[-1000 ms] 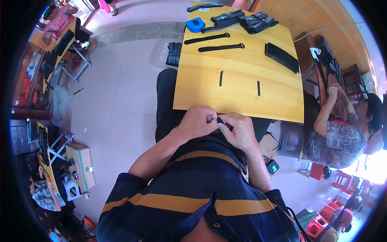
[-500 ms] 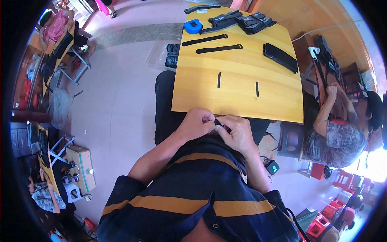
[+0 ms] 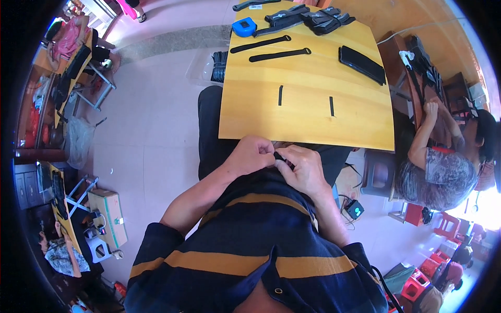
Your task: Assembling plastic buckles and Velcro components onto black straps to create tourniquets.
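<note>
Small black strap piece (image 3: pixel 279 156) pinched between fingertips of left hand (image 3: pixel 253 154) and right hand (image 3: pixel 305 169); two short black strips (image 3: pixel 280 95) untouched on yellow wooden table (image 3: pixel 313 120).

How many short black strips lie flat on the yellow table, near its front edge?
2. One short strip lies left of centre, the other short strip to its right. The table hides nothing else there, though a small black piece sits between the hands.
</note>
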Demonstrator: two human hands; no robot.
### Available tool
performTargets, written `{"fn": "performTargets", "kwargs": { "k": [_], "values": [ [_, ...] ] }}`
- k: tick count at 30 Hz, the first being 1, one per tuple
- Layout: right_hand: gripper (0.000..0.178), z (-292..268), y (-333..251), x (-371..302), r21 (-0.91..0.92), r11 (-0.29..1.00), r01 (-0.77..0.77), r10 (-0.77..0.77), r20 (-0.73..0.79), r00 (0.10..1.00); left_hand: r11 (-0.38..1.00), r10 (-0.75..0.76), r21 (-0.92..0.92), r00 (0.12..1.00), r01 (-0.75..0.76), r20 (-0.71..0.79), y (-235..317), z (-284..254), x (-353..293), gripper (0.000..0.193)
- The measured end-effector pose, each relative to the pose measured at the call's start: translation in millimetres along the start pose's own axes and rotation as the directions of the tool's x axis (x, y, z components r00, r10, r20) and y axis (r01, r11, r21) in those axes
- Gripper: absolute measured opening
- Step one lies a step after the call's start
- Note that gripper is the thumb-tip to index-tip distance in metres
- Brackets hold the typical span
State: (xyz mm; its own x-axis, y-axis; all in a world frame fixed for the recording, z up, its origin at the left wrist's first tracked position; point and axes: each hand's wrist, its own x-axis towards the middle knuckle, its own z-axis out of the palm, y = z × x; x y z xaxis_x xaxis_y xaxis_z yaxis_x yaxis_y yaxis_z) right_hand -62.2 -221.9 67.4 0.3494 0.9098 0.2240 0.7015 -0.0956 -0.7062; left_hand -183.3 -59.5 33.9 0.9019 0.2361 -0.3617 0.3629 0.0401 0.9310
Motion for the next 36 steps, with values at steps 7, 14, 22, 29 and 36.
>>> {"fn": "performTargets", "kwargs": {
  "k": [7,14,22,29,36],
  "values": [
    [0.022,4.6,0.8,-4.7,0.005,1.0,-0.012,0.012,0.016,1.0,0.728,-0.148,-0.648,0.974,0.223,0.17,-26.6,10.5,3.3,0.01],
    [0.022,7.3,7.2,-6.2,0.063,0.998,0.02,-0.015,-0.082,0.997,0.699,-0.131,-0.675,0.97,0.238,0.206,-22.1,8.9,-0.1,0.007],
    [0.023,-0.6,2.3,-0.3,-0.013,1.0,0.003,-0.004,-0.025,1.0,0.99,0.136,0.049,0.986,-0.132,-0.1,12.2,3.3,-8.2,0.006],
    [0.025,-4.2,1.3,0.7,0.032,0.999,0.011,-0.01,-0.01,1.0,0.993,0.07,-0.087,0.997,-0.073,-0.033,11.0,-1.8,-4.9,0.01],
    [0.027,-0.6,-0.5,-4.4,0.032,0.999,-0.003,0.003,-0.023,1.0,0.85,-0.072,-0.511,0.989,0.127,0.126,-14.0,5.7,4.8,0.015]
  ]
}}
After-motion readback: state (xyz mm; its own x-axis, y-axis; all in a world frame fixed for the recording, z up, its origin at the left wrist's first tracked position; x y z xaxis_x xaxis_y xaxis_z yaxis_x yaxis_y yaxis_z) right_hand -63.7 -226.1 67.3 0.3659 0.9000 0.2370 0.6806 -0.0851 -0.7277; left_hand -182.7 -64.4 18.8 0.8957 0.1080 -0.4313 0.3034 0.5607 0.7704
